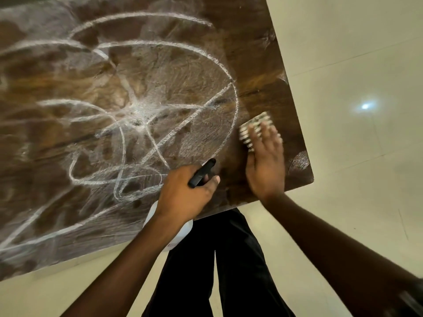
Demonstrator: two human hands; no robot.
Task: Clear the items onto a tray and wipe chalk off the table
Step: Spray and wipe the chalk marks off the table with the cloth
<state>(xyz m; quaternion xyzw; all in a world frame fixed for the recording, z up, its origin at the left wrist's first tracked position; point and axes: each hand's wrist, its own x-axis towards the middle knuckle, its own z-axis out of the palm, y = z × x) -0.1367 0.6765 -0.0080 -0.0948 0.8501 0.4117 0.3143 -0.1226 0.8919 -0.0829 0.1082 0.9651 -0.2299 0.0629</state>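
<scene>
The dark brown wooden table (pixel 256 65) fills the frame from 9 o'clock round to 2 o'clock, its near right corner pointing toward 4 o'clock. White chalk lines (pixel 142 115) cover most of the top: large overlapping ovals, straight spokes crossing at a smudged hub near the middle, and loose loops toward 8 o'clock. A strip of wood along the right edge, from 1 to 4 o'clock, shows far less chalk, only faint smears.

The left hand (pixel 185 191) sits just below centre, at 6 o'clock from the hub. Its fingers are curled round the neck of a white plastic spray bottle (pixel 180 229). The bottle's black nozzle (pixel 201 172) sticks out above the knuckles and aims toward 1 o'clock. The white body hangs below the wrist at the table's near edge.

The right hand (pixel 265 163) lies at 3 o'clock from the left hand, near the corner. It is flat, fingers straight and slightly spread, pressing down on a white-and-dark striped cloth (pixel 254 126). The cloth touches the tabletop just outside the outermost chalk arc and is blurred.

Black trousers (pixel 229 259) show at 6 o'clock, over a pale cream tiled floor (pixel 354 65).
</scene>
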